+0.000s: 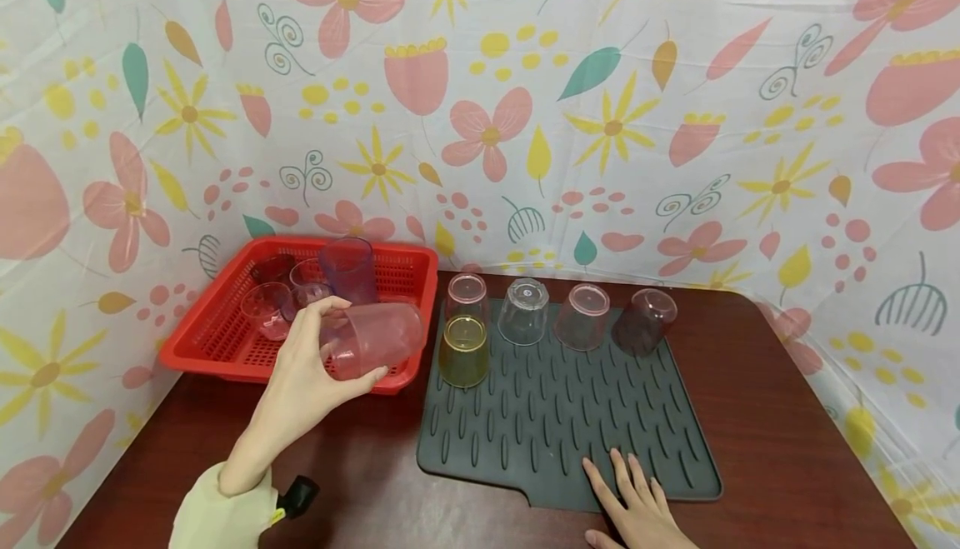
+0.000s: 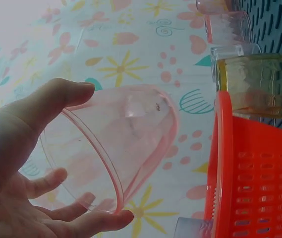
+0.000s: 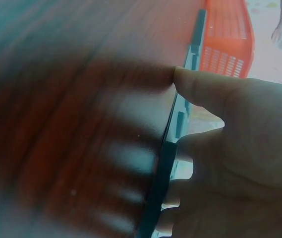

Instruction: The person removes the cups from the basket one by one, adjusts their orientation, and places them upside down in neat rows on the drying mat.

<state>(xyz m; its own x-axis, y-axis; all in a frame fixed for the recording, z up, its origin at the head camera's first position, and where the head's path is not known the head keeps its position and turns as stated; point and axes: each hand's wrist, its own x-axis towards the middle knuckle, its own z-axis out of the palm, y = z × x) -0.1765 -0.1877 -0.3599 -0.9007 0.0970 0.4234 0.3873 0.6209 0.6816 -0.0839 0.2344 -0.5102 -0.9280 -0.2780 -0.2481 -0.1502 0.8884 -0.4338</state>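
My left hand (image 1: 311,366) grips a clear pink cup (image 1: 382,334) around its rim end, tipped on its side above the front right part of a red basket (image 1: 187,361). In the left wrist view the thumb and fingers pinch the pink cup (image 2: 126,129) at its open mouth. Flat at the front edge of a dark grey drying mat (image 1: 517,432) rests my right hand (image 1: 637,507), fingers spread. On the mat's left side a yellow cup (image 1: 464,353) stands upside down, in front of a pinkish cup (image 1: 467,289).
Along the mat's back edge stand an upside-down clear glass (image 1: 524,313), another pinkish cup (image 1: 582,317) and a dark cup (image 1: 643,321). Inside the basket are several cups, including a purple one (image 1: 351,270). A flowered curtain (image 1: 525,116) rises behind the brown table (image 1: 375,466).
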